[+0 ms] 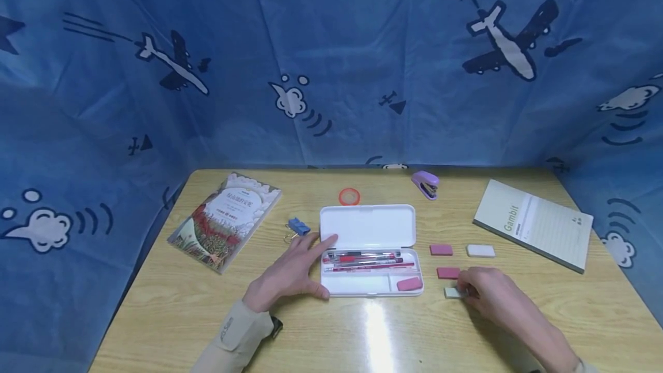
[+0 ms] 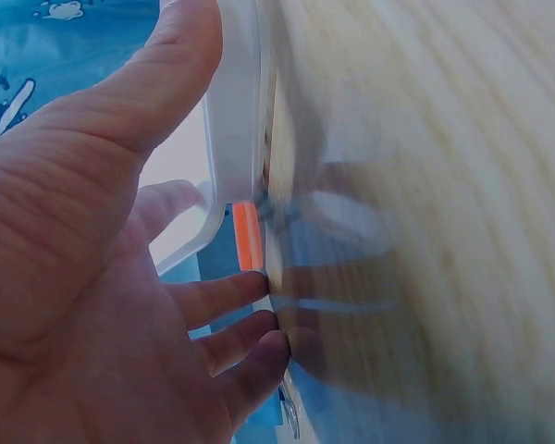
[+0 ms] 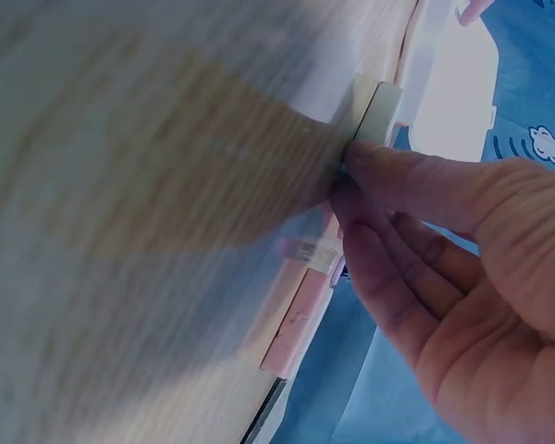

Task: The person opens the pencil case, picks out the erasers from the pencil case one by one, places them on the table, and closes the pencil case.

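Observation:
An open white pencil case lies mid-table, with several red pens in its base and a pink eraser in a front compartment. My left hand rests flat against the case's left end, thumb at the front corner and index finger along the side. In the left wrist view, the left hand shows its thumb on the case's rim and straight fingers. My right hand pinches a small white eraser on the table, right of the case. The right wrist view shows the fingertips on that eraser.
Two pink erasers and another white eraser lie near my right hand. A Gambit notebook is at the far right and a book at the left. A blue binder clip, red tape ring and purple stapler are also there.

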Motion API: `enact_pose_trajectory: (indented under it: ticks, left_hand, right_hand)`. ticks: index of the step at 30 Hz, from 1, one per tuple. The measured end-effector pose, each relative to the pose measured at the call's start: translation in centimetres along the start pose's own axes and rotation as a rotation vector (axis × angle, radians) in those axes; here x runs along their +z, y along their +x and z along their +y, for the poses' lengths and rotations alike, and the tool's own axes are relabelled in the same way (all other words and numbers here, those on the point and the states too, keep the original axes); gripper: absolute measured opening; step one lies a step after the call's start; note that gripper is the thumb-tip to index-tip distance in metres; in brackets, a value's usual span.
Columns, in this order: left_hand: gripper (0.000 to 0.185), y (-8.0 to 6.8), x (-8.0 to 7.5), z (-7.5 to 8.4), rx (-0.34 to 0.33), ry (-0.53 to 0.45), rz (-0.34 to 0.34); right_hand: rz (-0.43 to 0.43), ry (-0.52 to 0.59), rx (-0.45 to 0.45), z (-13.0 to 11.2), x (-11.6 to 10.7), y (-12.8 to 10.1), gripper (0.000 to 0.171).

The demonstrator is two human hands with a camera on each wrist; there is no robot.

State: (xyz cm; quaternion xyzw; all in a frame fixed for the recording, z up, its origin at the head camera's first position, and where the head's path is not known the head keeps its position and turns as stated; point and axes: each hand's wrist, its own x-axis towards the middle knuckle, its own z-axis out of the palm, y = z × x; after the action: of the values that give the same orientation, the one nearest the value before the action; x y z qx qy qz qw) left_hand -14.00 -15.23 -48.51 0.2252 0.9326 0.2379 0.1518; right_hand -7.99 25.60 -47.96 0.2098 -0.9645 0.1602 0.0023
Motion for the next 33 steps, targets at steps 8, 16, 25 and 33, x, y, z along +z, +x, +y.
enact_pose_trajectory:
  ticks: [8,16,25,33]
  left_hand:
    - [0.115,0.1,0.1,0.0,0.001,-0.001,0.0]
    - [0.115,0.1,0.2,-0.1,-0.005,0.001,-0.002]
    - [0.116,0.0,0.2,-0.2,0.004,0.007,0.0]
    - [0.116,0.1,0.1,-0.3,-0.002,0.005,-0.007]
  right_hand:
    - [-0.05,-0.024,0.022,-0.1,-0.5,0.0,0.03]
    - [0.039,-0.05,-0.035,-1.2,-1.6,1.1,0.018]
    - [0.098,-0.028,-0.202,-3.7,-0.4,3.7,0.024]
    - [0.034,0.018,-0.24,-4.7,0.6,5.4,0.023]
